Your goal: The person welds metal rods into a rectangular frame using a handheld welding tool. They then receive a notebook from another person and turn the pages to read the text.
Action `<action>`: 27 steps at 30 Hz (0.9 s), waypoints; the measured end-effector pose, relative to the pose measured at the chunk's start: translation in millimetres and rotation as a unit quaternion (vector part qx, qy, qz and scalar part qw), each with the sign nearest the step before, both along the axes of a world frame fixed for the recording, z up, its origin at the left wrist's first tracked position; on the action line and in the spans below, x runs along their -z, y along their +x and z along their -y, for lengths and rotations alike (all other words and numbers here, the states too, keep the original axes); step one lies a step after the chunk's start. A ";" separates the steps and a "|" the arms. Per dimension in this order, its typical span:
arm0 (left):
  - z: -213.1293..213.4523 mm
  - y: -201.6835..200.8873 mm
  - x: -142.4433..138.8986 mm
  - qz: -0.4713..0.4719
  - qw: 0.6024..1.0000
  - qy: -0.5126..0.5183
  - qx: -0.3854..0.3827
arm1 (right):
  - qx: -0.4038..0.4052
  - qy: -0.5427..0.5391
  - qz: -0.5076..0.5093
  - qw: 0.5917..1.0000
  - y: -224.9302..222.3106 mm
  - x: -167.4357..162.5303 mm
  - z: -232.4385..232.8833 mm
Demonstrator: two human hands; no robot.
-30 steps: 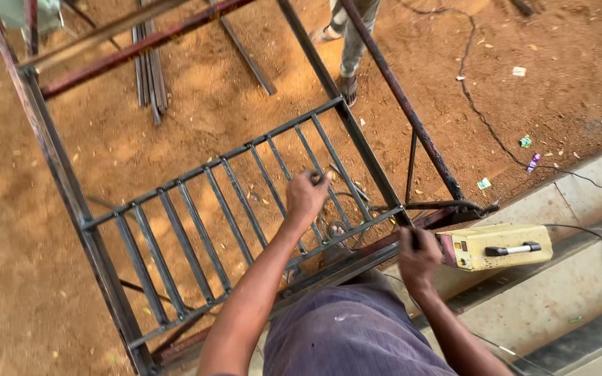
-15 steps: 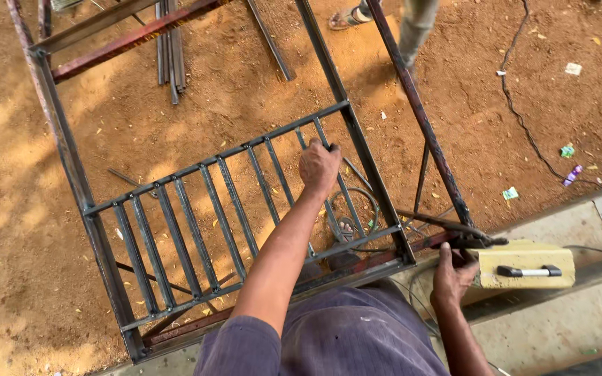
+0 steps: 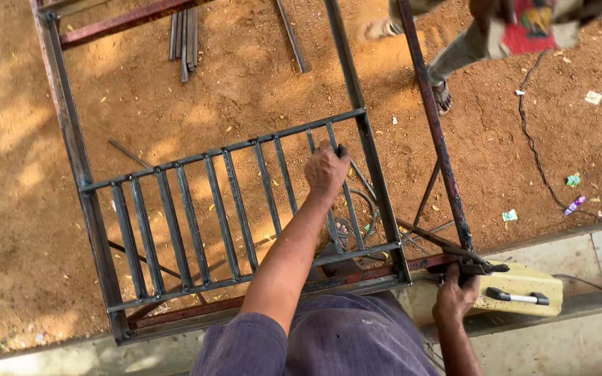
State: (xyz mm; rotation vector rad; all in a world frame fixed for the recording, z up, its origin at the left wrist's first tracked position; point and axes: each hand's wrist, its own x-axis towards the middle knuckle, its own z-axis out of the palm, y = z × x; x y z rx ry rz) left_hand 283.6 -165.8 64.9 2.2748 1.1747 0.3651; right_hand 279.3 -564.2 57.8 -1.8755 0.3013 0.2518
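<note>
I look down on a dark steel frame [image 3: 78, 174] with a grille of several upright bars [image 3: 196, 216] standing over sandy ground. My left hand [image 3: 325, 169] is stretched forward and closed around one of the grille's right-hand bars [image 3: 346, 202]. My right hand [image 3: 454, 296] grips a dark clamp-like tool [image 3: 479, 266] at the frame's near right corner, just above a pale yellow box with a black handle [image 3: 520, 292].
Another person's legs in sandals [image 3: 440, 63] stand at the top right beyond the frame. A bundle of steel rods [image 3: 184, 38] lies on the sand at the top. A black cable [image 3: 538, 167] runs across the ground. A concrete ledge [image 3: 593, 257] borders the near side.
The view has shifted, so the frame sits more centred. My left hand stays on the grille bar and my right stays at the corner. The other person has stepped rightward.
</note>
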 end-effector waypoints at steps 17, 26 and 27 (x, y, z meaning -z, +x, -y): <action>11.8 4.2 26.3 0.068 0.992 0.094 -0.054 | -0.375 0.140 -0.002 0.916 77.1 -212.2 -103.1; 16.7 5.5 30.8 0.048 0.994 0.074 -0.058 | -0.370 0.097 -0.022 0.924 105.8 -263.2 -234.9; 16.9 5.6 31.1 0.051 0.994 0.076 -0.060 | -0.361 0.071 -0.040 0.929 109.7 -250.9 -251.0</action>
